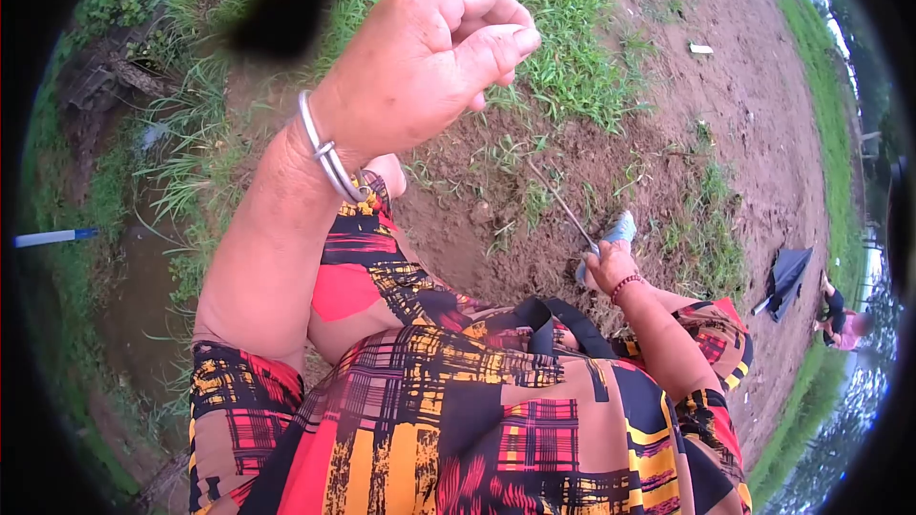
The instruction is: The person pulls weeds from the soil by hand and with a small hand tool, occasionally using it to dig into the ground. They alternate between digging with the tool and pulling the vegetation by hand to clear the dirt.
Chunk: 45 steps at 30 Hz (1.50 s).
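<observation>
My left hand (434,67) is raised close to the camera above the grass, with a silver bangle (329,157) around the wrist. Its fingers curl inward and the thumb presses toward them; whatever they may hold is hidden. Lower down, my right hand (613,265), with a dark red bead bracelet (625,288), is closed around the handle end of a thin-bladed metal tool (565,206). The blade slants up and left over loose brown soil (468,210) with small tufts of grass. Beside the right hand shows a pale blue shoe (622,227).
Thick green grass (553,0) grows ahead. A muddy, wet ditch (138,315) lies on the left. On the bare path at right are a dark cloth-like object (788,277) and a small white scrap (701,49). Another person (842,324) is farther off at the right edge.
</observation>
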Each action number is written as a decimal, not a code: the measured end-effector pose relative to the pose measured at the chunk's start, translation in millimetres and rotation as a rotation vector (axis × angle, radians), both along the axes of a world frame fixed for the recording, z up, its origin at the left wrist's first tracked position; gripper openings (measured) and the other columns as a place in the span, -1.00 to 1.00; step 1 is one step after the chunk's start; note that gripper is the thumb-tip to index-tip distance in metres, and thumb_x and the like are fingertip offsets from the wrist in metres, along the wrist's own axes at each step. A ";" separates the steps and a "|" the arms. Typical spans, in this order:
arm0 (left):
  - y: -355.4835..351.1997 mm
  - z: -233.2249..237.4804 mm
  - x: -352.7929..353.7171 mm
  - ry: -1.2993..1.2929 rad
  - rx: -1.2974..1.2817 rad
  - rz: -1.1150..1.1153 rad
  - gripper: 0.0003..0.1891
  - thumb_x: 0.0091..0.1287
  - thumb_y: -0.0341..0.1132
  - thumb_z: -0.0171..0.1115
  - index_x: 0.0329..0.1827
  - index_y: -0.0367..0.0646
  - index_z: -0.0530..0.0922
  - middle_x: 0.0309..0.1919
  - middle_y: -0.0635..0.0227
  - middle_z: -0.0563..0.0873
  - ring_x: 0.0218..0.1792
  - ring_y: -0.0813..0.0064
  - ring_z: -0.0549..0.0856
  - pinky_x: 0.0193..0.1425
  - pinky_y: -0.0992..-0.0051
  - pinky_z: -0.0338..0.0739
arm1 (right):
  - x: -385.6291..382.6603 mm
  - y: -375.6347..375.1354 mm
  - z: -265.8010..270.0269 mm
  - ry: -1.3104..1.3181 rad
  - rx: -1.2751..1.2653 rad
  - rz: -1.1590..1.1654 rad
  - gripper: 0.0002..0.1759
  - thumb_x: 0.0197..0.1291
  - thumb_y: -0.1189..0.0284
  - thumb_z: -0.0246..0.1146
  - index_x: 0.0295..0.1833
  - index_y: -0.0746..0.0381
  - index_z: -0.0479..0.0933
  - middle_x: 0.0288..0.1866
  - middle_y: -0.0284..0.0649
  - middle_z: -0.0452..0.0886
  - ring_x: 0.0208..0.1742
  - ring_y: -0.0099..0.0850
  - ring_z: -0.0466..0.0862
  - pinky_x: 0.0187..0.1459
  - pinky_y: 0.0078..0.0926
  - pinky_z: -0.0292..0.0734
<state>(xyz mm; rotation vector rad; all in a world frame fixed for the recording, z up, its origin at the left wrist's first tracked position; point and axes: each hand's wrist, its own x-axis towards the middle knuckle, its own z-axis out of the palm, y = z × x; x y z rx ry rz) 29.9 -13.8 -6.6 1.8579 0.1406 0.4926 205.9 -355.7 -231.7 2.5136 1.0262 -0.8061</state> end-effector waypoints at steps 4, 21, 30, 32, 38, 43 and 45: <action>-0.9 -2.4 -1.1 0.094 0.086 0.039 -0.80 0.33 -0.32 0.06 -0.13 -0.27 0.51 -0.47 0.45 0.58 -0.52 0.76 0.51 -0.44 0.71 0.46 | 37.2 -8.7 -7.5 -0.098 0.084 -0.318 -0.52 0.14 0.11 0.08 -0.07 0.34 0.45 -0.17 0.15 0.58 -0.07 0.02 0.58 0.01 -0.17 0.46; 9.7 -19.7 3.1 0.188 0.122 0.102 -0.80 0.29 -0.29 0.11 -0.16 -0.24 0.53 -0.51 0.44 0.59 -0.56 0.76 0.51 -0.47 0.69 0.47 | -12.2 93.3 -2.7 0.043 0.082 0.157 -0.63 0.14 0.13 0.11 -0.17 0.22 0.45 -0.23 0.01 0.61 -0.13 -0.06 0.60 -0.10 -0.13 0.48; 2.8 -10.9 7.4 0.163 0.094 0.094 -0.82 0.30 -0.32 0.09 -0.17 -0.24 0.53 -0.50 0.47 0.59 -0.54 0.76 0.52 -0.46 0.70 0.47 | 73.3 18.5 31.7 -0.222 0.073 -0.230 -0.57 0.13 0.10 0.10 -0.11 0.26 0.47 -0.17 0.07 0.60 -0.08 -0.07 0.60 -0.06 -0.13 0.48; 3.9 -12.1 12.2 0.166 0.154 0.077 -0.83 0.30 -0.31 0.10 -0.18 -0.23 0.53 -0.50 0.47 0.58 -0.53 0.77 0.52 -0.46 0.70 0.47 | 68.8 36.3 0.8 -0.201 0.163 -0.254 -0.58 0.13 0.12 0.10 -0.11 0.28 0.46 -0.19 0.09 0.60 -0.09 -0.04 0.60 -0.06 -0.14 0.48; 0.3 -18.6 23.3 0.179 0.212 0.042 -0.79 0.29 -0.24 0.12 -0.20 -0.22 0.53 -0.52 0.49 0.57 -0.53 0.77 0.50 -0.48 0.67 0.46 | 10.4 66.0 -6.1 -0.120 0.212 -0.130 -0.66 0.11 0.20 0.13 -0.20 0.28 0.43 -0.33 0.10 0.60 -0.21 0.00 0.61 -0.15 -0.12 0.50; -0.1 -13.5 24.4 0.217 0.206 0.062 -0.78 0.29 -0.23 0.11 -0.22 -0.24 0.54 -0.49 0.48 0.59 -0.51 0.74 0.53 -0.46 0.65 0.48 | -35.6 81.0 31.5 0.076 0.151 0.123 -0.68 0.13 0.18 0.12 -0.18 0.21 0.42 -0.33 0.02 0.61 -0.21 -0.07 0.62 -0.16 -0.15 0.50; -1.4 -12.7 26.9 0.220 0.214 0.072 -0.78 0.29 -0.23 0.11 -0.23 -0.23 0.55 -0.50 0.47 0.60 -0.51 0.73 0.54 -0.45 0.65 0.48 | -39.9 93.7 7.9 0.132 0.170 0.076 -0.67 0.13 0.19 0.10 -0.13 0.20 0.43 -0.26 0.02 0.61 -0.14 -0.06 0.61 -0.10 -0.14 0.48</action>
